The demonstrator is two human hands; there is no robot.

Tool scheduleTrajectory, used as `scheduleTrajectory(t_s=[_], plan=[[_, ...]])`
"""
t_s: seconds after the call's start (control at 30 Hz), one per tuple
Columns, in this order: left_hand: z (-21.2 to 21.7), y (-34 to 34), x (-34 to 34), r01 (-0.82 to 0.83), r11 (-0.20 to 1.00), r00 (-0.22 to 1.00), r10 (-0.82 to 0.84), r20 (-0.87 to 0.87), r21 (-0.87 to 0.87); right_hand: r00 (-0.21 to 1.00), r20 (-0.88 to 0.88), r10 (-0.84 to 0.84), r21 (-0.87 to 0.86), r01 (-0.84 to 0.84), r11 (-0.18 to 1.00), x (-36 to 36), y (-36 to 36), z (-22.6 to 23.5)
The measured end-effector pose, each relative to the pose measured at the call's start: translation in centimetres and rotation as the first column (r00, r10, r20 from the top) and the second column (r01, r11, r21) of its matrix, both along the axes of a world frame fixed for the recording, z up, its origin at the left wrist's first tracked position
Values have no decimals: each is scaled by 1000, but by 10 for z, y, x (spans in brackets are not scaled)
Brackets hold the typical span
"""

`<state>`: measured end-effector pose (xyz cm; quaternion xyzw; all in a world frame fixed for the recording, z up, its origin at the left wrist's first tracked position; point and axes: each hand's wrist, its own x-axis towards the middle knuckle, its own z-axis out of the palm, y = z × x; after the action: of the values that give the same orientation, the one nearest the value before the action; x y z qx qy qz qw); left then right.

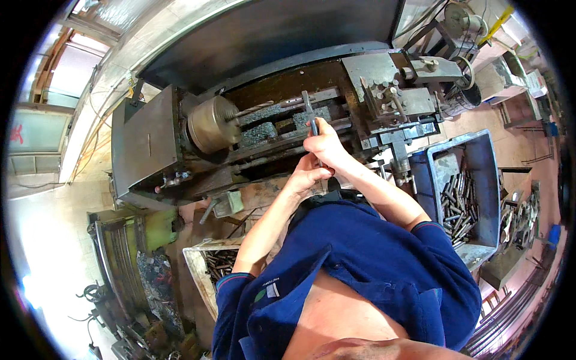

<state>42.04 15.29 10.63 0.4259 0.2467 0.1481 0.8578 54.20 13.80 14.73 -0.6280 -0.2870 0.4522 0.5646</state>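
Note:
My right hand (pixel 327 144) is closed round a slim metal tool (pixel 310 111) with a flat steel end and a dark grip. The steel end points away from me, over the bed of a lathe (pixel 148 141). Just below and nearer my body, my left hand (pixel 308 176) has its fingers pinched together by the tool's near end; what they hold, if anything, is hidden. To the left of the tool, a long twist drill (pixel 255 110) lies close to the round lathe chuck (pixel 213 124). Grey metal chips (pixel 259 134) lie in the bed beneath.
On the right stands the lathe carriage (pixel 384 90) with its levers. A blue crate (pixel 493 198) of short metal rods is beside me at the right. At lower left, a pale crate (pixel 197 264) holds small metal pieces. A tall dark guard (pixel 270 37) backs the lathe.

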Motion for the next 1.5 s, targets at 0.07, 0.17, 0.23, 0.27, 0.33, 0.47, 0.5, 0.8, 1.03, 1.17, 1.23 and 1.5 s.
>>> scheduleTrajectory(t_s=[0.07, 0.17, 0.23, 0.27, 0.33, 0.47, 0.5, 0.8, 1.03, 1.17, 1.23, 1.5], plan=[[-1, 1, -1, -21, 1000, 1000, 21, 2, 2, 1000, -7, 8, 17, -8, 1000, -2, 2, 1], [15, 2, 1, -63, 998, 998, 63, -17, 28, 1000, 1, 23, 3, -23, 1000, -1, 4, 15], [10, 6, 0, -49, 998, 999, 49, -6, 49, 1000, 0, 26, -6, -26, 1000, -3, 6, 19], [7, 8, -2, -41, 997, 999, 41, -1, 61, 1000, -4, 24, -7, -24, 1000, -5, 9, 17], [0, 15, -8, 5, 996, 1000, -3, -21, 86, 999, 13, 34, -22, -33, 999, -10, 16, 16], [8, 21, -22, 23, 998, 999, -21, -40, 61, 996, 61, 72, -90, -67, 994, -22, 30, 11], [3, 24, -28, 18, 997, 999, -15, -42, 70, 995, 59, 82, -110, -76, 991, -29, 34, 11], [-5, 35, -61, -94, 986, 993, 102, -57, 137, 994, 35, 107, -166, -100, 981, -65, 54, 14], [-6, 32, -63, -110, 990, 994, 112, -21, 84, 985, 163, 64, -138, -41, 990, -67, 53, 6], [-7, 39, -62, -31, 994, 999, 35, -34, 105, 990, 85, 110, -170, -94, 981, -65, 55, 14], [3, 32, -52, -6, 997, 999, 10, -52, 74, 999, 5, 49, -165, -48, 985, -54, 47, 12], [-17, 42, -65, -2, 996, 999, 6, -38, 93, 981, 126, 148, -180, -124, 976, -62, 54, 15]])
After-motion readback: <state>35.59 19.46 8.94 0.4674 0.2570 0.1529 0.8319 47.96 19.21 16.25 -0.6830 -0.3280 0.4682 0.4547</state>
